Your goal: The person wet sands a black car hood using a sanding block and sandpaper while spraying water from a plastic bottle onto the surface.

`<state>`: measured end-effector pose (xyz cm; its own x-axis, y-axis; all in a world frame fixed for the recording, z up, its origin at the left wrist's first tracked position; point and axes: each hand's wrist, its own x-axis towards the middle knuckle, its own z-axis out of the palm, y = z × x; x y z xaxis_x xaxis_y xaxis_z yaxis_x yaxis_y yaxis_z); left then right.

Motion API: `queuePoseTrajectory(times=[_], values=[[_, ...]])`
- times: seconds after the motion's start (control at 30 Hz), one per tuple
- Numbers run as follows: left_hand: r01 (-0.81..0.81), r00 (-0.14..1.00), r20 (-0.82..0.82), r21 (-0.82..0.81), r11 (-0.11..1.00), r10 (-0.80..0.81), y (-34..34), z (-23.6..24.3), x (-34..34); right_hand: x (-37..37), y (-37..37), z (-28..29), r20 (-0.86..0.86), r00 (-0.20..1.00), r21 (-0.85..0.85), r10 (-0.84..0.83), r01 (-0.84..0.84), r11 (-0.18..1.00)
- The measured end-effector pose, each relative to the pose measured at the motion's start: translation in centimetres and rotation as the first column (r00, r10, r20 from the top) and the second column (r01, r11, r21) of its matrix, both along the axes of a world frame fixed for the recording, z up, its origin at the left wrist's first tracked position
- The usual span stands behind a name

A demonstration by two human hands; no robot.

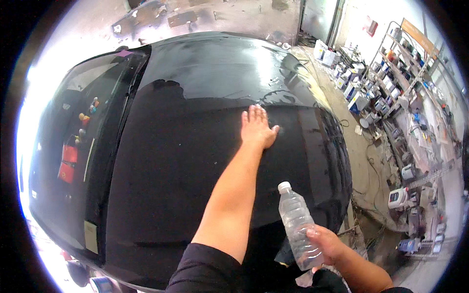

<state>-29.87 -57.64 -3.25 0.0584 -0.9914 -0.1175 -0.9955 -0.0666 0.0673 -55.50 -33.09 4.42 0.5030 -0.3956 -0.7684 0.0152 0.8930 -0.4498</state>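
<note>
A black car hood fills the middle of the view, glossy and partly wet toward its far end. My left hand lies flat on the hood near its centre, palm down, fingers together and pointing away from me. My right hand is lower right, off the hood's edge, wrapped around a clear plastic water bottle with a white cap. The bottle stands tilted, cap up and leaning toward the hood.
The windshield is at the left, with small figures and red items behind the glass. Metal shelves stacked with containers line the right wall. Machines, cables and clutter cover the concrete floor to the right of the car.
</note>
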Motion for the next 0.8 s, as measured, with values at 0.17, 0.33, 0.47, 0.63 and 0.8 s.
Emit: queuePoseTrajectory(times=[0.17, 0.33, 0.47, 0.63, 0.8], values=[[0.024, 0.999, 0.046, -0.180, 0.983, -0.016, 3.1, 0.1, 1.3, -3.3, 1.2, -2.6, 0.112, 0.994, -0.042, 0.015, -0.011, 0.999], [-0.423, 0.862, 0.170, -0.277, 0.863, 0.477, 8.0, 2.5, 14.8, -4.3, 2.1, -3.3, 0.099, 0.988, -0.151, 0.117, -0.102, 0.983], [-0.674, 0.723, 0.128, -0.090, 0.734, 0.679, 7.0, 2.6, 14.3, -7.2, 1.5, -5.5, 0.241, 0.968, -0.146, 0.071, -0.036, 0.989], [-0.636, 0.753, 0.145, -0.088, 0.767, 0.642, 2.3, 1.4, 7.5, -11.0, -0.9, -5.6, 0.214, 0.974, -0.155, 0.072, -0.039, 0.987], [-0.467, 0.858, 0.179, -0.115, 0.877, 0.481, -4.2, -1.9, -5.5, -16.2, -4.0, -6.2, 0.230, 0.972, -0.128, 0.047, -0.018, 0.992]])
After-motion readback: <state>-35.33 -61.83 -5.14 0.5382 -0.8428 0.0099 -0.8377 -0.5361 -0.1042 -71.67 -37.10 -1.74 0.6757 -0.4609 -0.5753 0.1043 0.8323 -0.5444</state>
